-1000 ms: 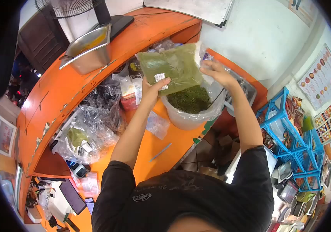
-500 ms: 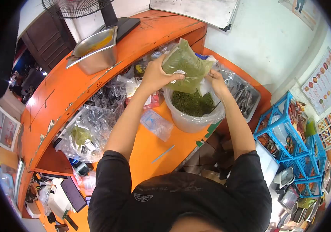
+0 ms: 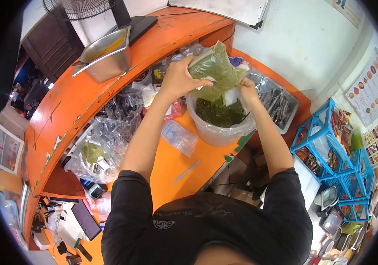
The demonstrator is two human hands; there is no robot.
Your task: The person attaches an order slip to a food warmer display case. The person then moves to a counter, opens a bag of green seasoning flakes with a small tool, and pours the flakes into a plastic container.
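Observation:
A clear bag of green flakes [image 3: 219,73] is tilted over a translucent white tub [image 3: 215,134], its mouth toward the right. My left hand [image 3: 181,79] grips the bag's left side, thumb across the front. At the bag's right edge, by its mouth, the fingers of my right hand [image 3: 246,89] pinch the plastic. Dark green flakes [image 3: 220,114] lie in the tub, and a green stream hangs between bag and heap. The lower part of the bag's mouth is partly hidden.
A metal pan [image 3: 105,55] stands on the raised orange ledge [image 3: 72,90]. Plastic bags [image 3: 103,150] fill the left side of the lower counter. A flat empty bag [image 3: 179,138] and a blue strip [image 3: 187,171] lie on it. Blue baskets [image 3: 330,150] are at right.
The bag has gone from lying nearly flat above the tub to tilted and bunched. My right hand has closed on its right edge, and my left hand has moved up.

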